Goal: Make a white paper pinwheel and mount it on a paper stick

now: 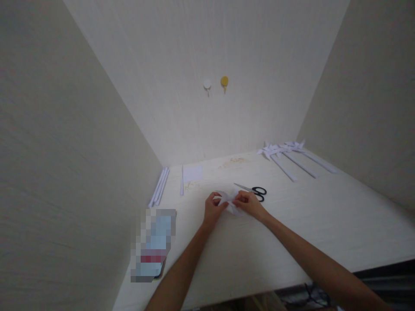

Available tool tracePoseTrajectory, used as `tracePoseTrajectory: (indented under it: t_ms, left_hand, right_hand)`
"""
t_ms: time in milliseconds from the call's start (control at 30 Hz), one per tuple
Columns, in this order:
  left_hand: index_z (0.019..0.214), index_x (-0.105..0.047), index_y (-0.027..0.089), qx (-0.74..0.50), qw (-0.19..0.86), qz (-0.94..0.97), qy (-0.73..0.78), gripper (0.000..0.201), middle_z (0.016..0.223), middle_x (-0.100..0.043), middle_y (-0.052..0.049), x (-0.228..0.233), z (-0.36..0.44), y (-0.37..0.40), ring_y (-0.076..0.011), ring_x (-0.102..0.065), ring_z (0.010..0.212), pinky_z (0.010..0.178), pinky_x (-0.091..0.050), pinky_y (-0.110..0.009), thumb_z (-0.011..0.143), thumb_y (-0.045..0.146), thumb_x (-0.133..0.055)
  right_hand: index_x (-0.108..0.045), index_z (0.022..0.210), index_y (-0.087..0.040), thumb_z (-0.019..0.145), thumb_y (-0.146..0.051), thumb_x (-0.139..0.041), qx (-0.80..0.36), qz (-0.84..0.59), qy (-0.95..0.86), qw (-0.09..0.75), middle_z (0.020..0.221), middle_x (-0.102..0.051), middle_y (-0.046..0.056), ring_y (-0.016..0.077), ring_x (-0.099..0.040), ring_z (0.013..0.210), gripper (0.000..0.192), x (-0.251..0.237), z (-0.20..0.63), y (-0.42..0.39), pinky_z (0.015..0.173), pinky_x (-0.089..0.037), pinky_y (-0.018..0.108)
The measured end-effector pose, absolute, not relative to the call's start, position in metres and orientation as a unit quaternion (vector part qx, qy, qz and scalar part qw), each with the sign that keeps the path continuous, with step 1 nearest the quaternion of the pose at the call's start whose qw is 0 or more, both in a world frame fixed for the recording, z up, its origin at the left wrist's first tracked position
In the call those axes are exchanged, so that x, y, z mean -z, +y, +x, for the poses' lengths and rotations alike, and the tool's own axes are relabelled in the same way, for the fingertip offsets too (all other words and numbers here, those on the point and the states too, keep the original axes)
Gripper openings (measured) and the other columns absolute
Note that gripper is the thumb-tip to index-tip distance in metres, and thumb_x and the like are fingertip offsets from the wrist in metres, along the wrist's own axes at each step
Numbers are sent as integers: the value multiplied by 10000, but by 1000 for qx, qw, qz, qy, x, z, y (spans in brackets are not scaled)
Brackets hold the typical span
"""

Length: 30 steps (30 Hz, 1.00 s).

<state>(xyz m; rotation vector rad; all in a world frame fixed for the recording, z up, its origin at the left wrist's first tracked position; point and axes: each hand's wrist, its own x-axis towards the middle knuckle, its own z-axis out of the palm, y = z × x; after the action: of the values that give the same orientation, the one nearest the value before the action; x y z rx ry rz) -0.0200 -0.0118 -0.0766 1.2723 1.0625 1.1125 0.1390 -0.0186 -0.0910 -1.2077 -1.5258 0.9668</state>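
Between my hands, just above or on the white table, is a piece of white paper [231, 208] with bent, folded parts. My left hand [214, 210] grips its left side, thumb and fingers closed on it. On the right side, my right hand [249, 203] pinches the paper near its middle. Scissors [258, 190] with black handles lie right behind my right hand, which covers part of them. Farther back at the left are a flat white paper square [192, 173] and a single thin rolled paper stick [182, 181].
Several rolled paper sticks [159, 186] lie by the left wall. Paper pinwheels [274, 149] on sticks rest at the back right. A blurred-out, phone-like device [155, 242] is at the front left. Small pale yellowish bits [238, 160] lie near the back wall, which has two hooks [224, 81].
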Motion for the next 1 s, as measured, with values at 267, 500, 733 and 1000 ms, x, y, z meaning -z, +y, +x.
tracePoseTrajectory:
  t_ms: [267,500,733,1000]
  left_hand:
    - [773,-486,149,-465,526,551,451,273,579,-652,12,77,-20,-13,-120,-584,489,473,-413,-195,550,153,-645]
    - [775,-479,152,-460,524,554,455,280,567,-649,16,77,-19,-13,-118,-578,474,463,-407,-193,554,173,-649]
    - [772,-477,155,-459,522,550,463,287,570,-650,14,74,-19,-14,-124,-582,481,464,-410,-196,544,172,-652]
    - [759,-493,153,-456,524,555,459,273,558,-640,13,74,-21,-14,-133,-587,487,461,-407,-197,543,180,-656]
  right_hand:
    - [-490,548,-173,612,-305,-606,-385,-520,-606,463,421,-401,-65,70,-335,404,187,89,134,-20,387,-249,203]
    - [-484,549,-172,615,-318,-603,-385,-530,-597,463,433,-403,-65,70,-342,409,200,90,133,-21,387,-250,202]
    - [-492,563,-169,618,-308,-608,-379,-529,-600,465,467,-442,-50,75,-373,443,189,94,133,-20,411,-277,203]
    - [-505,567,-165,623,-276,-614,-373,-530,-605,462,463,-455,-50,75,-386,438,165,93,133,-20,411,-295,201]
